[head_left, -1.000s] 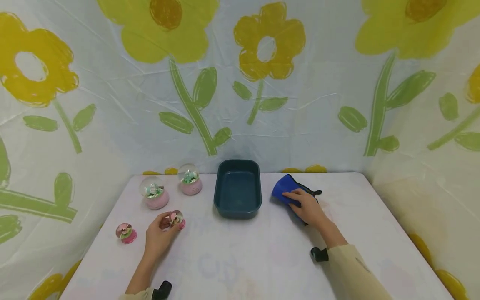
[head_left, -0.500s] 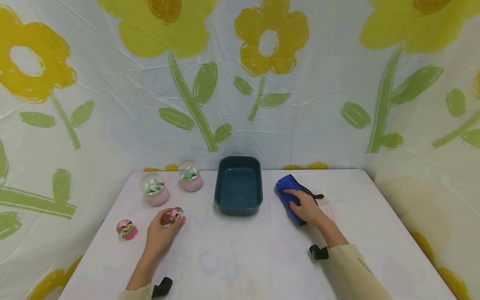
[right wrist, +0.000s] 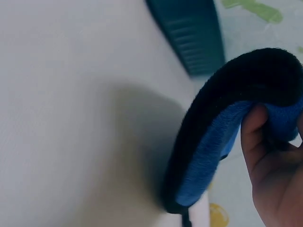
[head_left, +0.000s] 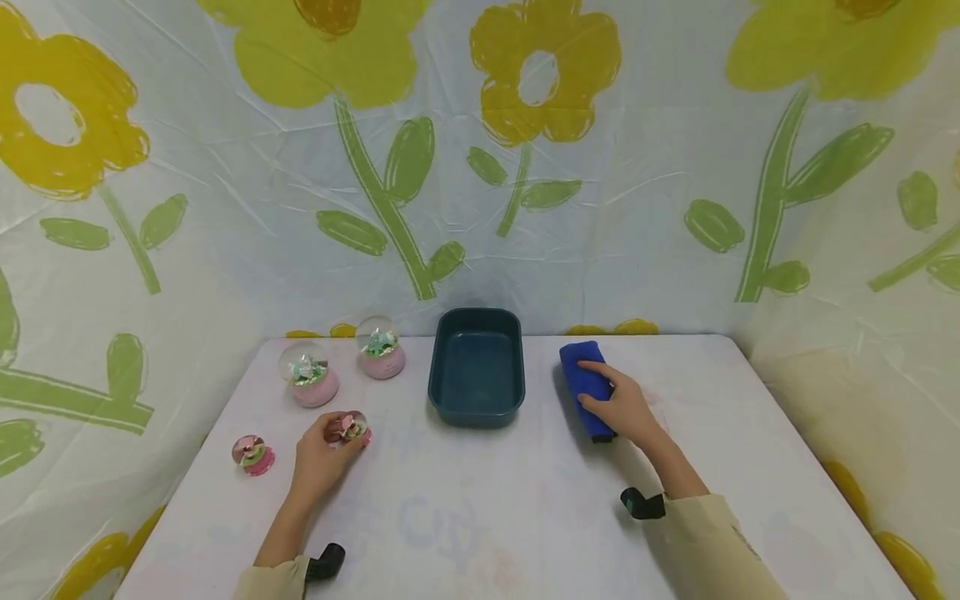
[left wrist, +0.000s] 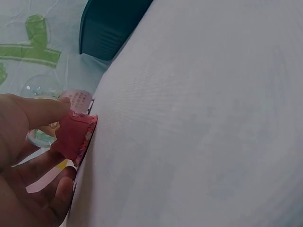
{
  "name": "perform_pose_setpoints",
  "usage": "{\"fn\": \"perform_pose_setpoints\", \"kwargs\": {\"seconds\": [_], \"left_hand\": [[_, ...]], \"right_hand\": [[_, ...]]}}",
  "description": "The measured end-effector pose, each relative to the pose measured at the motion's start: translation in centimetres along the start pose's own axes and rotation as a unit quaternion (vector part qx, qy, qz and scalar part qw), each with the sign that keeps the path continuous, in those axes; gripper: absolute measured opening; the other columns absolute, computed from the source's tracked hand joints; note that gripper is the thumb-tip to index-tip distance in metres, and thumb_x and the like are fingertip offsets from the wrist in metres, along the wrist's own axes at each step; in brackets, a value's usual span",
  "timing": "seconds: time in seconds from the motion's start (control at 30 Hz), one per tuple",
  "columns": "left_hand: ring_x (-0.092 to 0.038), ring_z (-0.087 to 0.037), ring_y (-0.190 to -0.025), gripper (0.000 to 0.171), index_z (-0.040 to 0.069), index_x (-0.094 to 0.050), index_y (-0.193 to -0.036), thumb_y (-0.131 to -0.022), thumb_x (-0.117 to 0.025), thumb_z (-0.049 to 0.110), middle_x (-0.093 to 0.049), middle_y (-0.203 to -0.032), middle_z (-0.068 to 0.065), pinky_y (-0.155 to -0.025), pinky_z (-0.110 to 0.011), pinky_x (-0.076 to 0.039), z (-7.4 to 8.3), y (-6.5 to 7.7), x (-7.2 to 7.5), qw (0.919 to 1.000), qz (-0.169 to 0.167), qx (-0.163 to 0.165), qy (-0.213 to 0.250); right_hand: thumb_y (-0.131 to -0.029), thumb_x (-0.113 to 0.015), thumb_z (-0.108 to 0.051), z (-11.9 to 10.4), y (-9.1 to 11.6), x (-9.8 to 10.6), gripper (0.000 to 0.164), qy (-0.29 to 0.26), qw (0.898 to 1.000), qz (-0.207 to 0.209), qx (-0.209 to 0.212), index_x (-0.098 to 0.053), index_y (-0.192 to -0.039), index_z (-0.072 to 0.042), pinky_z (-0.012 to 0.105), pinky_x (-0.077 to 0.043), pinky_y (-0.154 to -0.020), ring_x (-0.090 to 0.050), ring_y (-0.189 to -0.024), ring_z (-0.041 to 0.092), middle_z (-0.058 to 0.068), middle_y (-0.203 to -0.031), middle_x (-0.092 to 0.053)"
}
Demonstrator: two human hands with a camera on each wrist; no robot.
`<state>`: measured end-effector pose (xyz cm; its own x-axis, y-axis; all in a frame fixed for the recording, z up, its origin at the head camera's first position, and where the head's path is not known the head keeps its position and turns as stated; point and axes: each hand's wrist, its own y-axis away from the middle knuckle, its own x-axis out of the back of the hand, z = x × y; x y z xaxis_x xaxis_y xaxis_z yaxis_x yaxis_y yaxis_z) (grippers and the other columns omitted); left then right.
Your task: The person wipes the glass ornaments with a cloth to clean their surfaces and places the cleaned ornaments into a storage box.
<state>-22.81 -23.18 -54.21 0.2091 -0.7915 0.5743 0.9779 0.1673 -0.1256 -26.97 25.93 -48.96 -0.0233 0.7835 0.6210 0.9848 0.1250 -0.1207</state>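
Note:
My left hand (head_left: 318, 460) grips a small snow globe (head_left: 354, 426) with thumb and fingers on the left half of the table. The left wrist view shows its pink base (left wrist: 75, 137) right at the tabletop, with the thumb along one side. At the right, my right hand (head_left: 630, 410) pinches a folded blue cloth (head_left: 582, 382) with black edging. In the right wrist view the cloth (right wrist: 201, 156) bends in a curve over the thumb, its shadow falling on the table and a dark loop hanging at its lower end.
Between the hands, toward the back, stands a dark teal rectangular bin (head_left: 477, 408). Two larger snow globes (head_left: 313, 387) with pale pink bases are at the back left. Another small snow globe (head_left: 254, 456) sits near the left edge. Flower-printed sheeting (head_left: 637, 250) surrounds the table.
The blue cloth has gone from spread and slanted to a narrower, more upright fold under my right hand, shifting slightly right. My left hand stays on the small snow globe.

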Motion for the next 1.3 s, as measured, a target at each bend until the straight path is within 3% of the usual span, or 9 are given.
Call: {"fn": "perform_pose_setpoints", "kwargs": {"seconds": [0.13,0.33,0.53,0.8,1.3], "left_hand": [[-0.060,-0.024,-0.098,0.050,0.006,-0.059,-0.123,-0.080,-0.082,0.019,-0.064,-0.110,-0.013,-0.079,-0.028,-0.050,0.0,0.0,0.1,0.9999,-0.004,-0.003,0.010],[-0.059,-0.026,-0.105,0.049,0.004,-0.059,-0.123,-0.080,-0.081,0.016,-0.064,-0.113,-0.013,-0.086,-0.043,-0.049,0.8,-0.2,-0.6,0.9994,-0.010,-0.021,0.025],[-0.059,-0.025,-0.103,0.050,0.006,-0.059,-0.124,-0.080,-0.081,0.016,-0.064,-0.112,-0.011,-0.085,-0.044,-0.051,1.6,-0.8,-1.1,0.9985,-0.011,-0.033,0.042],[-0.060,-0.022,-0.101,0.048,0.007,-0.061,-0.122,-0.079,-0.082,0.015,-0.065,-0.110,-0.009,-0.084,-0.044,-0.051,3.8,-0.3,-1.5,0.9943,-0.021,-0.056,0.088],[-0.061,-0.019,-0.100,0.049,0.016,-0.063,-0.119,-0.076,-0.085,0.024,-0.066,-0.109,0.000,-0.087,-0.051,-0.049,8.7,0.5,-3.7,0.9783,-0.052,-0.112,0.166]], "right_hand": [[-0.090,-0.068,-0.012,-1.1,0.3,0.6,0.054,-0.023,1.000,0.012,-0.009,-0.050,-0.140,-0.013,0.052,-0.051,-0.080,-0.053,-0.111,0.045,0.030,-0.141,-0.040],[-0.092,-0.067,-0.014,-2.1,1.4,1.2,0.052,-0.052,0.998,0.018,-0.023,-0.049,-0.141,-0.012,0.061,-0.045,-0.088,-0.046,-0.120,0.050,0.031,-0.145,-0.035],[-0.091,-0.069,-0.019,-3.6,2.2,1.1,0.054,-0.079,0.996,0.020,-0.022,-0.049,-0.141,-0.014,0.060,-0.047,-0.086,-0.048,-0.119,0.050,0.028,-0.146,-0.036],[-0.086,-0.075,-0.034,-5.8,3.4,0.4,0.064,-0.087,0.996,0.015,-0.024,-0.047,-0.142,-0.021,0.061,-0.047,-0.086,-0.048,-0.119,0.048,0.024,-0.146,-0.036],[-0.085,-0.077,-0.023,-9.5,5.0,-0.8,0.058,-0.117,0.993,0.029,0.008,-0.053,-0.137,-0.018,0.059,-0.049,-0.082,-0.053,-0.114,0.048,0.025,-0.143,-0.041]]}}
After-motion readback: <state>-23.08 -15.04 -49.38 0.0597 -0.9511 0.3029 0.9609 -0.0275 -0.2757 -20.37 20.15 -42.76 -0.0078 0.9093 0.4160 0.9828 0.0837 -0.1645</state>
